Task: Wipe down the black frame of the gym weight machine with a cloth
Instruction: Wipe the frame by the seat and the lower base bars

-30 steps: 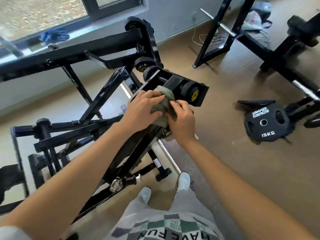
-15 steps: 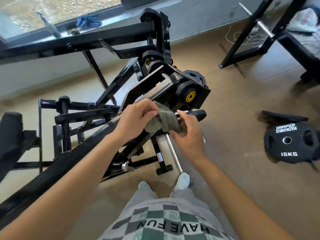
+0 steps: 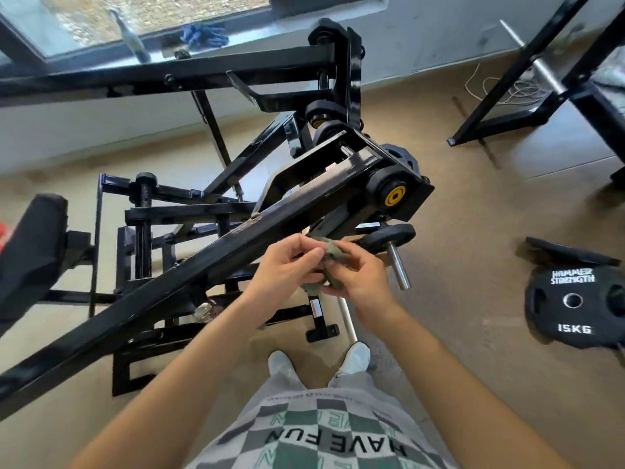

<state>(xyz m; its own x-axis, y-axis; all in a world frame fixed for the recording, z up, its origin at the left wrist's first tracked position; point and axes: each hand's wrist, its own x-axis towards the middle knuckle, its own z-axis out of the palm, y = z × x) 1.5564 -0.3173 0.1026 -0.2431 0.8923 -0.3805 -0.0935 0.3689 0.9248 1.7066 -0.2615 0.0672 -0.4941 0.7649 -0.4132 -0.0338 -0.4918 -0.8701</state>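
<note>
**Cloth wadded between both hands, close by the slanted beam**

Tan floor (image 3: 473, 252) of a gym room, pale wall (image 3: 422, 35) along the far side, and a window (image 3: 169, 15) above it. On the sill (image 3: 250, 31), a blue rag (image 3: 203, 34).

Across the middle and left, the black frame (image 3: 203, 71) of the weight machine. One long beam (image 3: 176, 279) slanting from near left toward far right, ending at a boxy head (image 3: 321, 170) with a yellow-centred roller (image 3: 394, 196). Below that head, a small black disc (image 3: 392, 235) on a steel peg (image 3: 399, 269) pointing to the near right. At the far left, a black seat pad (image 3: 30, 252).

Both hands together on the near side of the slanted beam, below the roller:
- Left hand (image 3: 287, 269) pinching the cloth (image 3: 333, 262), thumb against curled fingers.
- Right hand (image 3: 358, 279) curled round the other side of it, fingertips tucked in.

Cloth grey-green, crumpled into a small wad and mostly hidden between the hands, with a short tail hanging below. Touching the metal or held just off it: impossible to tell.

On the floor at the right, well apart from the hands, a black weight plate (image 3: 575, 306) marked 15KG, lying flat. At the far right, another black rack (image 3: 507, 106) with a silver bar (image 3: 531, 52) across it and a loose white cord (image 3: 507, 86) by its foot.

Along the near edge, a checked shirt (image 3: 321, 434) reading HAVE FUN. Beyond it, two white shoes (image 3: 282, 367) on the floor beside the machine's base.
</note>
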